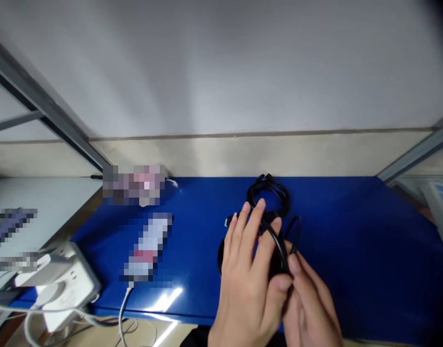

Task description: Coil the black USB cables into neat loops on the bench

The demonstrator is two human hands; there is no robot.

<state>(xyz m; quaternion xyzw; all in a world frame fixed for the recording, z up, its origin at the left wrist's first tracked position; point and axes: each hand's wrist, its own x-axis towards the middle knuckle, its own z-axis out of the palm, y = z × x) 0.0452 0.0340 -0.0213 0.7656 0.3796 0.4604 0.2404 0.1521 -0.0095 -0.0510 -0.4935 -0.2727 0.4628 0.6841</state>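
My left hand (248, 272) lies over a coil of black cable (280, 246), back of the hand up and fingers reaching forward. A loop of the cable passes between its thumb and forefinger. Close against it on the right, my right hand (310, 301) grips the same cable between thumb and fingers. One thin loop stands up beyond the right fingertips. Part of the coil shows left of my left hand; the rest is hidden beneath the fingers. Just beyond my fingertips, a second coiled black cable (287, 198) rests on the blue tabletop (355, 250).
At left lies a pixelated phone-like object (151, 246) with a white cable (124, 308) at its near end. A white power strip (67, 289) with plugs and cords sits at the left edge. Behind it is a blurred pinkish object (145, 185). A wall (235, 72) closes the back.
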